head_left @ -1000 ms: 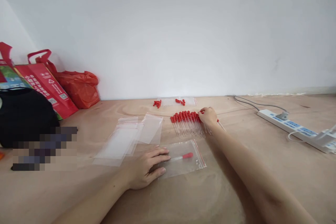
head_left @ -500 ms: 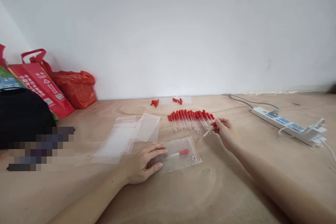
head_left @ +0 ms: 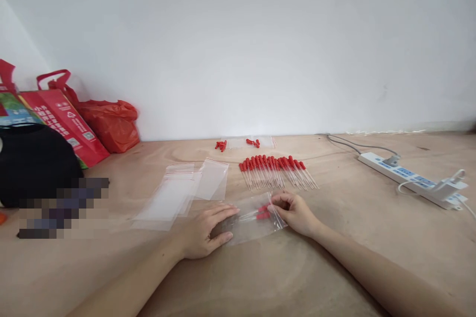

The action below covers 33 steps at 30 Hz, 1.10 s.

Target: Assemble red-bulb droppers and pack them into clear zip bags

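A clear zip bag (head_left: 245, 235) with a red line at its mouth lies in front of me. Over its left end rests my left hand (head_left: 210, 233), thumb and fingers apart and touching the plastic. My right hand (head_left: 292, 212) is at the bag's right mouth, its thumb and index finger pinched on the red bulb of a dropper (head_left: 263, 207), whose clear stem reaches into the bag. Just below it, another red-bulbed dropper (head_left: 262, 216) lies inside the bag. Behind the hands, several droppers (head_left: 275, 168) lie side by side in a row, red bulbs toward the wall.
Flat clear zip bags (head_left: 167, 203) overlap at left. Loose red bulbs (head_left: 220, 145) and a further bag (head_left: 238, 142) lie near the wall. A white power strip (head_left: 405, 176) with cords is at right. Red bags (head_left: 111, 126) and a black item (head_left: 37, 163) stand at far left.
My right hand has moved left from the dropper row to the bag mouth, bringing a dropper partly inside. My left hand has stayed on the bag.
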Tool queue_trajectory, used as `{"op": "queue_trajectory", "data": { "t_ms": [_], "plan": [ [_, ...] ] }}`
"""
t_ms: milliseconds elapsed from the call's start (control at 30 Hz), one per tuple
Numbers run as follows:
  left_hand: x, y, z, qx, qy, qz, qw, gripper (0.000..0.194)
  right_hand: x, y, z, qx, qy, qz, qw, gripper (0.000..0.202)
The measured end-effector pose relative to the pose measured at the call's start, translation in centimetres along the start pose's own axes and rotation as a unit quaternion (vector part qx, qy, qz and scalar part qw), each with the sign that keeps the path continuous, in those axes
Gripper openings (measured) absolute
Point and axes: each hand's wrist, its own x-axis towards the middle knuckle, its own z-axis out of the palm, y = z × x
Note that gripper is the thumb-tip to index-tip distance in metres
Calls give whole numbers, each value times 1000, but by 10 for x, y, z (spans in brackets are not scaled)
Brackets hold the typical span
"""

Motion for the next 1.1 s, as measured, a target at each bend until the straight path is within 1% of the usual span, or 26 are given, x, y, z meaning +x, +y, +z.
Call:
{"op": "queue_trajectory", "data": {
  "t_ms": [67,100,133,167,233,267,300,367,433,533,600,700,833,933,1000,1067,1100],
  "plan": [
    [0,1,-1,-1,-2,4,1000,45,3,0,-3,-71,-53,-64,994,11],
    [1,1,-1,-2,-3,8,1000,44,7,1,-7,-100,-73,-85,989,14],
    [1,1,-1,-3,-3,14,1000,42,13,1,-12,-118,-63,-88,987,16],
    [1,1,-1,-5,-4,18,1000,40,20,2,-19,-137,-40,-79,987,17],
    [1,1,-2,-5,-8,20,1000,38,41,3,-32,-200,45,-38,978,18],
    [1,1,-1,-5,-9,19,1000,37,53,3,-37,-256,73,-15,964,19],
    [1,1,-1,-6,-9,18,1000,37,66,3,-41,-315,102,11,943,18],
    [1,0,-1,-10,-5,20,1000,37,89,3,-46,-353,131,30,926,17],
    [1,0,-1,-13,-4,22,1000,37,108,3,-46,-377,162,45,911,19],
    [1,1,-2,-11,-8,16,1000,37,123,7,-44,-400,203,71,891,24],
    [1,1,-3,-9,-9,15,1000,38,128,10,-42,-405,212,87,885,22],
    [0,1,-3,-14,-9,18,1000,38,130,13,-41,-400,217,99,885,17],
    [0,0,-2,-22,-15,11,1000,38,131,6,-46,-373,237,94,892,17],
    [0,-1,-1,-23,-15,8,1000,38,125,-5,-57,-329,241,75,910,19],
    [-1,-1,-1,-20,-13,10,1000,38,114,-11,-65,-293,240,59,924,23],
    [-1,-1,0,-19,-9,13,1000,37,96,-11,-69,-202,247,39,947,27],
    [-1,-1,-1,-19,-7,15,1000,37,85,-10,-69,-129,252,28,959,29]
  ]
}}
